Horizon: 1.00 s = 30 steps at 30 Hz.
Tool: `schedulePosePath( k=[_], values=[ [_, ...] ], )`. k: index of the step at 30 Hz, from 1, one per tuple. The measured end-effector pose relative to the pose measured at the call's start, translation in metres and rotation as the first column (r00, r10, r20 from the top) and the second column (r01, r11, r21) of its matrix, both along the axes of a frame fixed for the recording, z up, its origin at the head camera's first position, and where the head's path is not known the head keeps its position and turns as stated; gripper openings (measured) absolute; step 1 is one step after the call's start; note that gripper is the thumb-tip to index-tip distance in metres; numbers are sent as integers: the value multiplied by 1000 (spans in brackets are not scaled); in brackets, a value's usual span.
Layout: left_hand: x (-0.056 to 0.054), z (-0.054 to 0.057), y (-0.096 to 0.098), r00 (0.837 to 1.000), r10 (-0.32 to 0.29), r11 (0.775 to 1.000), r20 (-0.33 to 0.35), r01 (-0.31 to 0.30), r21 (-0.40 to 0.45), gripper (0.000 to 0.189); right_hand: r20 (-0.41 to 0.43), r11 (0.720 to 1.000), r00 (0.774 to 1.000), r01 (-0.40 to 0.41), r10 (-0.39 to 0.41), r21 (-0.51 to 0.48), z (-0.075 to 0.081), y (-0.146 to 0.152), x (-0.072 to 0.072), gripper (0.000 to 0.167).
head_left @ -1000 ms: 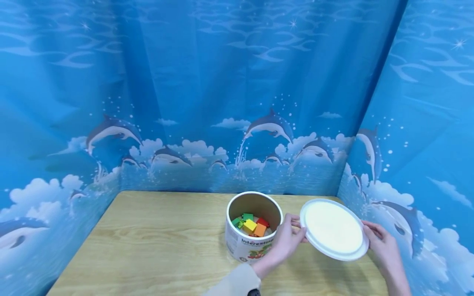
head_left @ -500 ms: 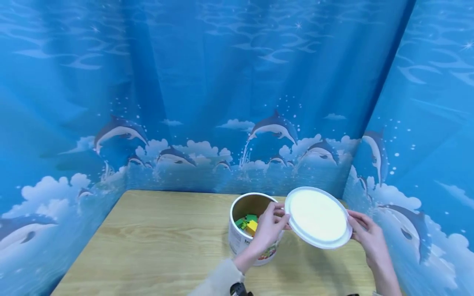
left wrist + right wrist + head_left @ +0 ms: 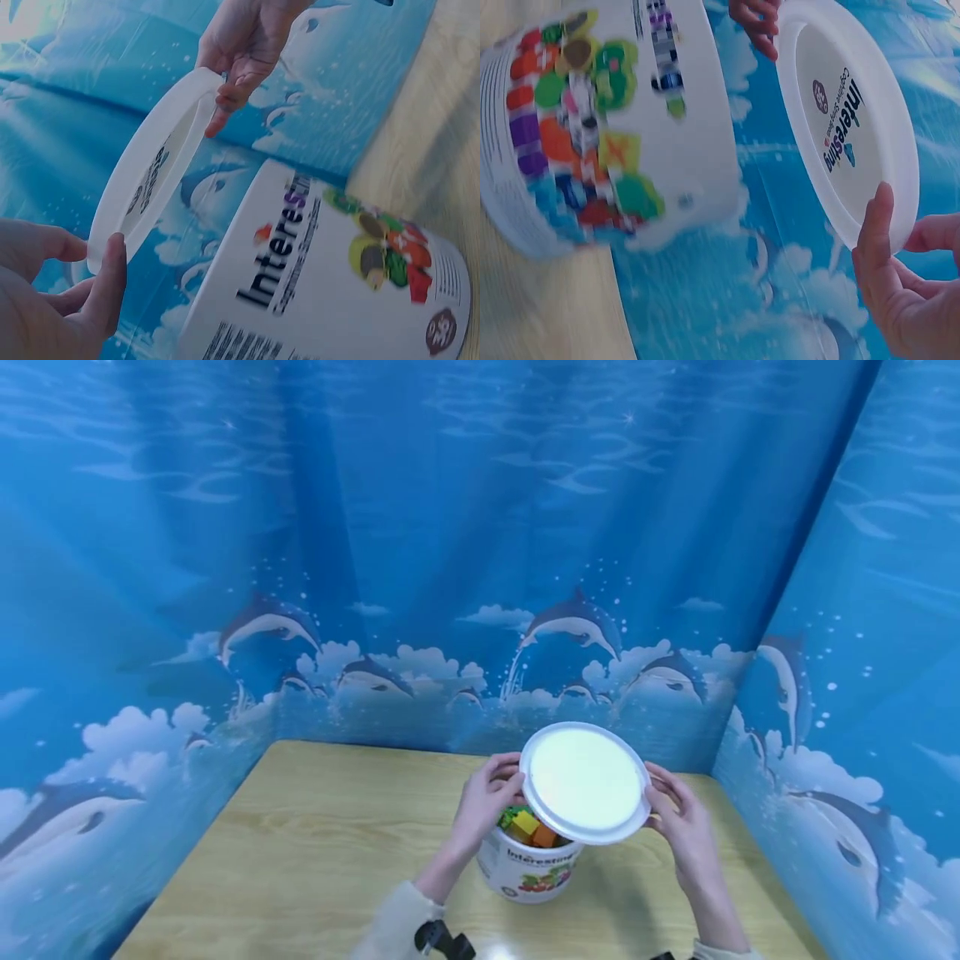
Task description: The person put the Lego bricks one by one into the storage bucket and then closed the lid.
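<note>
A round white lid [image 3: 585, 783] is held tilted above the bucket, apart from it, by both hands at opposite edges. My left hand [image 3: 480, 806] pinches its left edge between thumb and fingers; my right hand [image 3: 681, 827] pinches the right edge. The lid's plain face is toward the head camera, and its printed face [image 3: 154, 172] shows in both wrist views. Below stands a white printed bucket [image 3: 525, 870], upright, its opening partly hidden by the lid. Inside lie a yellow block [image 3: 522, 824], an orange block [image 3: 544, 837] and some green pieces [image 3: 512, 814].
The bucket stands on a wood-grain table [image 3: 352, 843], toward its right side. A blue dolphin-print curtain [image 3: 420, 568] hangs behind the table and along both sides. A dark strap [image 3: 444, 939] is around the left wrist.
Both hands have carried the lid leftward, from right of the bucket to over its opening. The lid now hides much of the opening. The head view has shifted slightly.
</note>
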<state>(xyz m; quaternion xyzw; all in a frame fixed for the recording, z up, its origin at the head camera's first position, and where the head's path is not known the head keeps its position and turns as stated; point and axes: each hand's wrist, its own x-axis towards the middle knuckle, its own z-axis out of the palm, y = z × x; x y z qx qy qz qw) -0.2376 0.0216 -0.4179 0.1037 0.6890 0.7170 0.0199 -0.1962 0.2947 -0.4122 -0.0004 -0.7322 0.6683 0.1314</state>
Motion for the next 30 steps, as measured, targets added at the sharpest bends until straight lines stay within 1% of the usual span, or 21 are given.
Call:
schedulePosePath(
  k=[4,7,9,13,17,23,30],
  values=[
    [-2,-3,-22,1000,30,1000,3,-30,-2,40,22,1000,999,-28,29,-9,-2,-21,-3,53],
    [-3,-5,-38,999,46,999,-21,-46,0,41,56,999,997,-49,50,-17,-4,-34,-5,52],
    [-2,-7,-47,998,53,999,-32,-52,5,41,73,998,995,-62,63,-19,-6,-42,-6,52],
    [1,-10,-61,997,62,998,-45,-61,22,42,80,997,994,-78,80,-28,-10,-54,-7,51],
    [4,-14,-69,996,76,997,-50,-75,28,42,79,996,993,-87,90,-34,-15,-61,-7,51],
    [8,-17,-75,995,79,996,-55,-77,39,43,49,991,992,-113,116,-66,-21,-66,-6,51],
    [8,-18,-80,989,79,996,-128,-73,50,40,17,990,993,-112,114,-81,-20,-70,-5,48]
  ],
)
